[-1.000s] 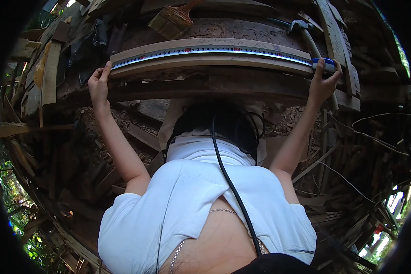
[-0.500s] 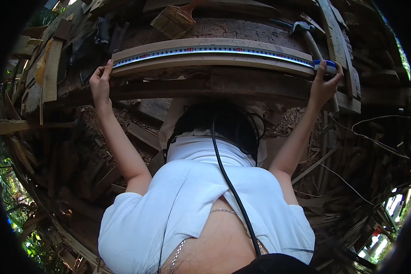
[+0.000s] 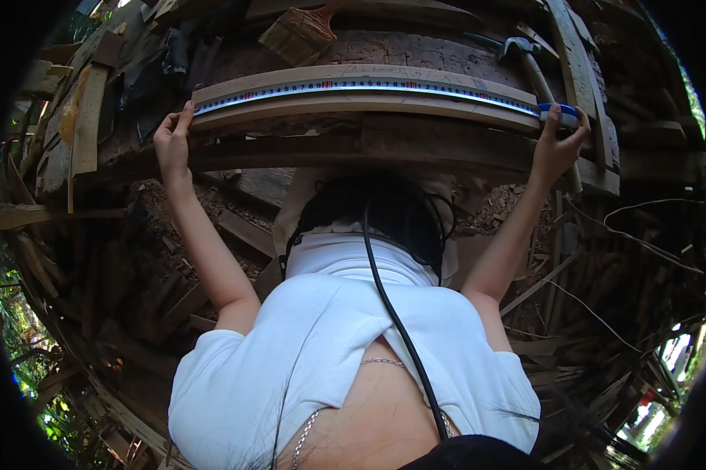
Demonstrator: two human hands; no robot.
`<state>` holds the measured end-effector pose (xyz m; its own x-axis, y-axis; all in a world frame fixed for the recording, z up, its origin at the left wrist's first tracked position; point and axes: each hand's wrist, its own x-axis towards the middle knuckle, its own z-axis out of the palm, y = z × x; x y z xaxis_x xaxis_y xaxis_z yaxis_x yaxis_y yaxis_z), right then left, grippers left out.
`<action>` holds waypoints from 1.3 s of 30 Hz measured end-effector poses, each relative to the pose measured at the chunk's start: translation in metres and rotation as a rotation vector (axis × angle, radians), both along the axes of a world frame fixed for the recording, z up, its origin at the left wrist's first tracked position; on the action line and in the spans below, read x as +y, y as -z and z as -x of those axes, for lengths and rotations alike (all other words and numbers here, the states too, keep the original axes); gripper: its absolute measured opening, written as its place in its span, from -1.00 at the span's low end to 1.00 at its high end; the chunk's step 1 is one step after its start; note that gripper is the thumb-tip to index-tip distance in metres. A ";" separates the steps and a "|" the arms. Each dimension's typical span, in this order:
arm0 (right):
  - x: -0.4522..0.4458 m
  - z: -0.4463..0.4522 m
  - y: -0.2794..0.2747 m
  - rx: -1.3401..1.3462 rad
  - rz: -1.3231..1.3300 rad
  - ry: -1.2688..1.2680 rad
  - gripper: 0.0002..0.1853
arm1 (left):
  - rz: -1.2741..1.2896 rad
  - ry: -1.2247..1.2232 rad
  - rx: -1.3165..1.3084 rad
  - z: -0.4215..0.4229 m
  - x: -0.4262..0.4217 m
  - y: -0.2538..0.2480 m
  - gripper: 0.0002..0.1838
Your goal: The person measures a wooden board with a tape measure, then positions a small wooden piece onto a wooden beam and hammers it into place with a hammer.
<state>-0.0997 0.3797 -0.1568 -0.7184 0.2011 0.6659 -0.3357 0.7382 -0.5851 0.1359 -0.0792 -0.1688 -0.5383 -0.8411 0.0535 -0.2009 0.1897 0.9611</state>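
A tape measure's blade point(image 3: 369, 84) is drawn out along a pale wooden board point(image 3: 353, 103) that lies crosswise on a dark workbench point(image 3: 416, 51). At the board's left end, my left hand point(image 3: 173, 141) pinches the blade's end between thumb and finger. Over at the right end, my right hand point(image 3: 561, 141) grips the blue and white tape case point(image 3: 558, 115), its fingers closed around it. Pencil-like marks show on the board's far side. The very tip of the blade is hidden by my left fingers.
A wide paintbrush point(image 3: 298, 37) lies beyond the board. A hammer point(image 3: 529, 66) rests near the right end, its handle passing behind my right hand. Wood strips point(image 3: 90, 117) stand at the left edge. Scrap wood and thin wire point(image 3: 604, 317) litter the ground.
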 end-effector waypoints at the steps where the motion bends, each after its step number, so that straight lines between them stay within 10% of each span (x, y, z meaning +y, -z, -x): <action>1: 0.000 0.000 0.000 0.000 -0.002 0.004 -0.41 | 0.000 0.000 0.000 0.000 0.000 0.000 -0.70; 39: 0.002 0.003 0.006 0.038 -0.032 0.028 -0.51 | 0.239 0.151 0.181 -0.008 -0.002 0.011 -0.77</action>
